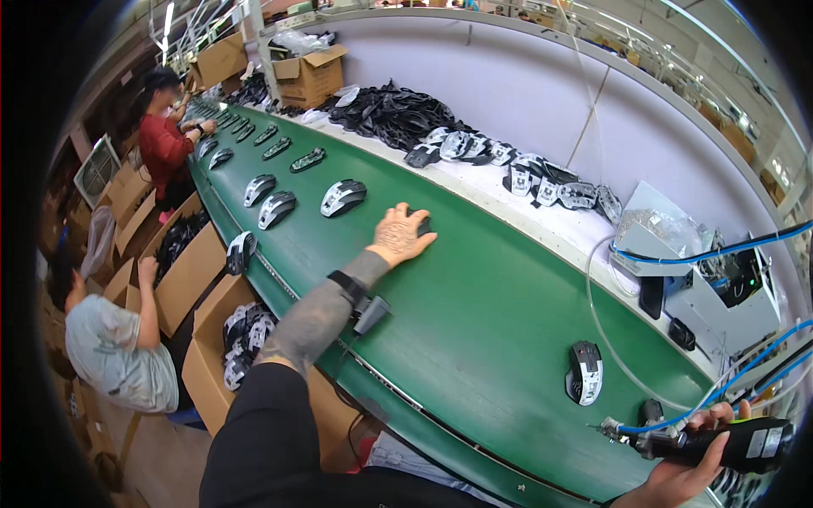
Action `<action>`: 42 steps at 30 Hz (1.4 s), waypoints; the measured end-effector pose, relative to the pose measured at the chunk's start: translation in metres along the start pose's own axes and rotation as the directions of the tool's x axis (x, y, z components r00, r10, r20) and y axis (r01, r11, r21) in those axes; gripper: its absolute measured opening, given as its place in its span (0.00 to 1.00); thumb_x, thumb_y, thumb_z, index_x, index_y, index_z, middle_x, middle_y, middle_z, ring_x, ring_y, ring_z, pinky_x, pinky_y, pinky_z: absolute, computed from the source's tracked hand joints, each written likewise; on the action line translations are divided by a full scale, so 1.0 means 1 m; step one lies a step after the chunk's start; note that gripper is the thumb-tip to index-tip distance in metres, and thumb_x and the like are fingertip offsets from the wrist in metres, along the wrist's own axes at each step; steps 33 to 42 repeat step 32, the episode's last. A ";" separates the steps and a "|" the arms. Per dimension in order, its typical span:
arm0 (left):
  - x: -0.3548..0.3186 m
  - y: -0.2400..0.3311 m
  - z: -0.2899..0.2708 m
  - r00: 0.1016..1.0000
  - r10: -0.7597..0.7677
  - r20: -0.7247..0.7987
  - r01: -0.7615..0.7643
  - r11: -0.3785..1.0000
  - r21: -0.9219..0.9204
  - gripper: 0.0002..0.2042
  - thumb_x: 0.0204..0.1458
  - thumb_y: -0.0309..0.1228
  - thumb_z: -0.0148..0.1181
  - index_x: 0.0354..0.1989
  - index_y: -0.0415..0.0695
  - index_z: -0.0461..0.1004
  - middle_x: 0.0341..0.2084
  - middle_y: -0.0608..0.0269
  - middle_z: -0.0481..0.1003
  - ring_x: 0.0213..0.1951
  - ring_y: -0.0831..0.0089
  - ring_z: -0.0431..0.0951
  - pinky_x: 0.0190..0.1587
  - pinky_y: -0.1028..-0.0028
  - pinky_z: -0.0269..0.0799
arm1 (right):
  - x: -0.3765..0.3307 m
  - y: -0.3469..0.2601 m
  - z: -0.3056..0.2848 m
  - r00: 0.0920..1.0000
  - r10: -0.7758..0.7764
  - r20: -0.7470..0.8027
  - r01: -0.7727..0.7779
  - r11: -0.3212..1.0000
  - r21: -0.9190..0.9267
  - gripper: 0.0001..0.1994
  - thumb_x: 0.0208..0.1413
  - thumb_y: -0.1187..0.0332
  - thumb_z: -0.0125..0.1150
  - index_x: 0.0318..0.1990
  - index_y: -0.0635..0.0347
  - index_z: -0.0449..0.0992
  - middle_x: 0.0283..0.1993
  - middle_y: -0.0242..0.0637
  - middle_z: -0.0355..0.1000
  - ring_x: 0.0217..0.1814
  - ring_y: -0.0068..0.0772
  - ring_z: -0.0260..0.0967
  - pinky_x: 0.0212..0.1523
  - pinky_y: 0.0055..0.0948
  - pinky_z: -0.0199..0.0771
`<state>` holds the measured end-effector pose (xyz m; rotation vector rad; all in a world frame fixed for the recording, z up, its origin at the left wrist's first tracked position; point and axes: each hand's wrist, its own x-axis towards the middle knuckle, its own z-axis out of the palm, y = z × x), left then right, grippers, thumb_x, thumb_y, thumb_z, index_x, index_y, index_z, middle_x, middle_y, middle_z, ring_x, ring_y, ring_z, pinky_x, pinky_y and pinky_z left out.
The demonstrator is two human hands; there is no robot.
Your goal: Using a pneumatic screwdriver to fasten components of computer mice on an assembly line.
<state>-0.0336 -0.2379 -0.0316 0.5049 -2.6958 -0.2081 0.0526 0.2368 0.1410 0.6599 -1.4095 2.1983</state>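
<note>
My left hand reaches out over the green conveyor belt, its fingers curled over a dark computer mouse that they mostly hide. At the lower right, my right hand grips a black power screwdriver with a blue hose running to its tip end. Just beyond the tool lies a black and white mouse. Left of my left hand, another white and black mouse rests on the belt. A grey clamp-like piece shows beside my left forearm.
Piled black parts and white mouse shells lie along the far ledge. A white machine stands at the right, with hoses across. Cardboard boxes line the near left side. Two people work there, one in red, one in grey.
</note>
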 end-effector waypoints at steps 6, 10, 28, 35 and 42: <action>-0.036 0.133 -0.018 0.879 0.155 0.451 0.420 0.199 -0.886 0.24 0.51 0.46 0.54 0.54 0.49 0.65 0.35 0.59 0.71 0.36 0.67 0.73 0.40 0.68 0.71 | 0.008 -0.006 0.006 0.997 -0.072 0.023 0.074 0.987 -0.140 0.23 0.61 0.61 0.43 0.59 0.61 0.51 0.40 0.38 0.61 0.27 0.20 0.58 0.32 0.19 0.61; -0.088 0.188 -0.036 0.795 0.324 0.513 0.576 -0.670 -0.469 0.17 0.55 0.46 0.47 0.50 0.52 0.64 0.39 0.62 0.69 0.35 0.68 0.74 0.40 0.61 0.74 | 0.018 0.018 0.016 0.994 0.038 0.102 -0.044 0.998 0.051 0.30 0.59 0.48 0.41 0.63 0.52 0.44 0.28 0.35 0.61 0.18 0.19 0.56 0.24 0.24 0.63; -0.130 0.220 -0.013 0.659 0.579 0.480 0.741 -0.608 -0.284 0.24 0.55 0.39 0.46 0.60 0.49 0.54 0.50 0.58 0.64 0.40 0.65 0.72 0.43 0.60 0.74 | 0.029 0.051 0.005 0.963 -0.260 0.071 0.254 0.963 0.086 0.20 0.61 0.55 0.41 0.54 0.58 0.60 0.45 0.37 0.67 0.18 0.19 0.57 0.23 0.23 0.58; -0.129 0.218 -0.012 0.647 0.610 0.456 0.759 -0.572 -0.312 0.26 0.55 0.41 0.47 0.62 0.50 0.51 0.53 0.59 0.61 0.43 0.64 0.71 0.46 0.59 0.72 | 0.029 0.054 0.009 0.963 -0.266 0.044 0.262 0.962 0.082 0.22 0.60 0.53 0.43 0.53 0.60 0.62 0.43 0.36 0.67 0.18 0.19 0.57 0.20 0.20 0.59; -0.129 0.218 -0.012 0.647 0.610 0.456 0.759 -0.572 -0.312 0.26 0.55 0.41 0.47 0.62 0.50 0.51 0.53 0.59 0.61 0.43 0.64 0.71 0.46 0.59 0.72 | 0.029 0.054 0.009 0.963 -0.266 0.044 0.262 0.962 0.082 0.22 0.60 0.53 0.43 0.53 0.60 0.62 0.43 0.36 0.67 0.18 0.19 0.57 0.20 0.20 0.59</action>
